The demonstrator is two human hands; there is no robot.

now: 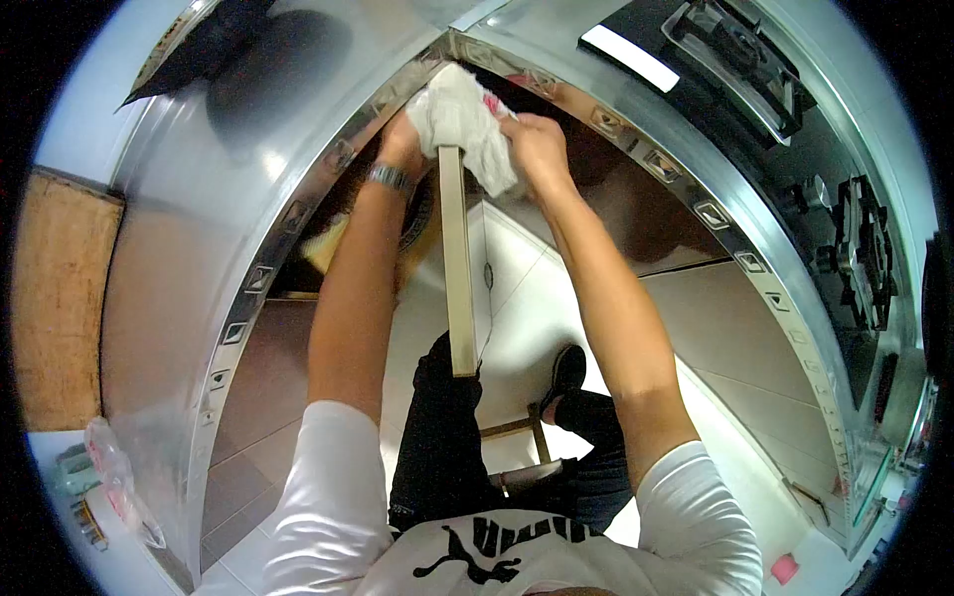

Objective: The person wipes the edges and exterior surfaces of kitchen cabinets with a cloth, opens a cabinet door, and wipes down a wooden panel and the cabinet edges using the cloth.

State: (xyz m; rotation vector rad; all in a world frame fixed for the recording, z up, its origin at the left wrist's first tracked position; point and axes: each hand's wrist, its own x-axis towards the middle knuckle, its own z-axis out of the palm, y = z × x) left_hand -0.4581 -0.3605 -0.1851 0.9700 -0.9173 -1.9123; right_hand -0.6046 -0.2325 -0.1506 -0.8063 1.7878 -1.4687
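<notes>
A crumpled white cloth (459, 114) with a small red mark hangs over the far end of a cabinet door (457, 268), seen edge-on and swung out from the corner. My left hand (402, 144), with a metal-band watch at the wrist, grips the cloth from the left; its fingertips are hidden by the fabric. On the other side my right hand (539, 151) is closed with its fingers bent round the cloth's right edge. Both hands are just below the inner corner of the steel countertop (248, 199).
A black gas hob (735, 109) is set in the counter at right. A wooden board (65, 298) lies at far left, above a clear plastic bag (119, 482). My legs are beneath the door, beside a low stool (537, 437). Something pink (784, 568) is at lower right.
</notes>
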